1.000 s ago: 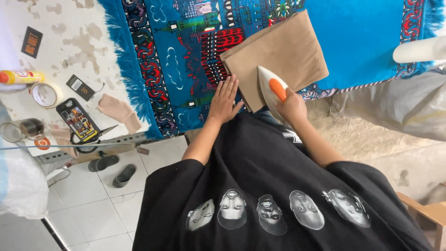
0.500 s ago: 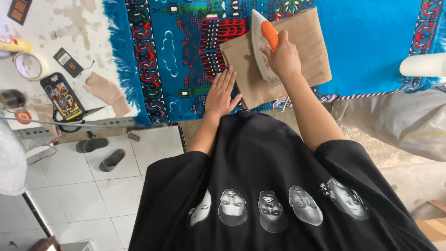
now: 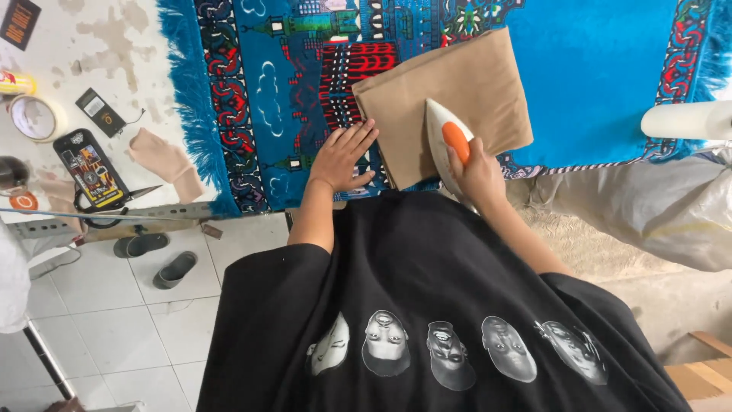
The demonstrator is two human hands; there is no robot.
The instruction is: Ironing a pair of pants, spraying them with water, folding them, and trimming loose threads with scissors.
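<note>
I am gripping the iron [image 3: 444, 145] in my right hand [image 3: 476, 172] on the tan cloth [image 3: 450, 91] — left hand [image 3: 343, 156] lying flat at the cloth's edge, best kept clear.

Folded cloth [image 3: 450, 99]: on the rug [image 3: 595, 76], which covers the desk [image 3: 99, 53]. Left hand [image 3: 343, 156]: flat on the rug, touching the cloth's left edge. Iron [image 3: 446, 145]: on the cloth, right of the left hand, under the right hand [image 3: 476, 172]. Phone [image 3: 90, 169], tape roll [image 3: 34, 118]: well left of the left hand. Slippers [image 3: 156, 255]: on the floor below.
</note>
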